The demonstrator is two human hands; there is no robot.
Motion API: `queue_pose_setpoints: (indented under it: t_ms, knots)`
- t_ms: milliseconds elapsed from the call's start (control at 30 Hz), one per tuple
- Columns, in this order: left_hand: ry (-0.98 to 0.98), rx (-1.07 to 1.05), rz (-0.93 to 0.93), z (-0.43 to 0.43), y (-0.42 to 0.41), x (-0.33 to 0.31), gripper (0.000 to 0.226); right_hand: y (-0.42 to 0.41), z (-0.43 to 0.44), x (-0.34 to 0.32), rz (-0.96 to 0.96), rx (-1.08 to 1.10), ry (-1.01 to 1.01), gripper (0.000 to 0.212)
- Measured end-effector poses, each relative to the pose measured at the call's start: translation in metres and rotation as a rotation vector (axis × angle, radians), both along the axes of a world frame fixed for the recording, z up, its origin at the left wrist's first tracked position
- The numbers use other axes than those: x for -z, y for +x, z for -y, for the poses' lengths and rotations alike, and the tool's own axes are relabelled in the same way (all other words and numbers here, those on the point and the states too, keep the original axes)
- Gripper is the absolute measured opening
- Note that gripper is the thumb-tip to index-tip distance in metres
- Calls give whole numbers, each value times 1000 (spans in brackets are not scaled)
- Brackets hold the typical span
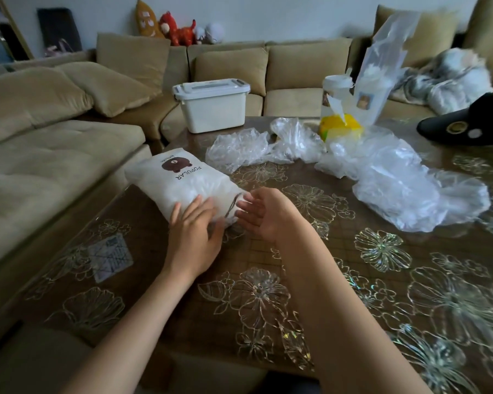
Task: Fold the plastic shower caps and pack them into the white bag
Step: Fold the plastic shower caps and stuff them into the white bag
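Head view: my left hand (pixel 194 237) lies flat on the near end of the white bag (pixel 180 180), fingers (pixel 194 207) straight and released, hiding part of that end. My right hand (pixel 264 214) hovers just beside it, palm turned inward, fingers loose, grasping nothing. The stuffed bag rests at the left edge of the desk (pixel 353 280). Crumpled shower caps (pixel 396 177) sprawl farther back; their edges blur together, so I cannot count them.
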State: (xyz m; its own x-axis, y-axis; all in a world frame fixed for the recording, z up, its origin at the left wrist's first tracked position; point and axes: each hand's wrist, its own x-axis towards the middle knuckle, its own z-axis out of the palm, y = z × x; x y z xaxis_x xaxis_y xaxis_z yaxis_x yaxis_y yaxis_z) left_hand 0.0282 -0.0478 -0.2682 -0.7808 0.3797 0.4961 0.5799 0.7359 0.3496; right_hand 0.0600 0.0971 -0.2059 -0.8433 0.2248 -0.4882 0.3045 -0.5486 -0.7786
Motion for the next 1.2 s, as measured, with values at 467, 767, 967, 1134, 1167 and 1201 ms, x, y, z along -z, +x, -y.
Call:
queue_pose_setpoints:
  t_ms: [467, 767, 967, 1134, 1167, 1201]
  knots:
    - [226, 244, -70, -128, 84, -6, 38, 96, -137, 10, 185, 708, 1188, 31]
    - [103, 222, -115, -157, 101, 2, 31, 73, -162, 6, 143, 120, 1616, 66]
    - [95, 147, -49, -156, 92, -2, 25, 73, -182, -7, 100, 264, 1494, 66]
    - [131, 165, -87, -153, 94, -3, 11, 86, -161, -40, -336, 589, 936, 33]
    - [127, 159, -90, -152, 95, -3, 18, 89, -155, -48, -376, 584, 813, 28]
    - [121, 155, -94, -151, 96, -3, 27, 91, -150, -55, -413, 564, 703, 21]
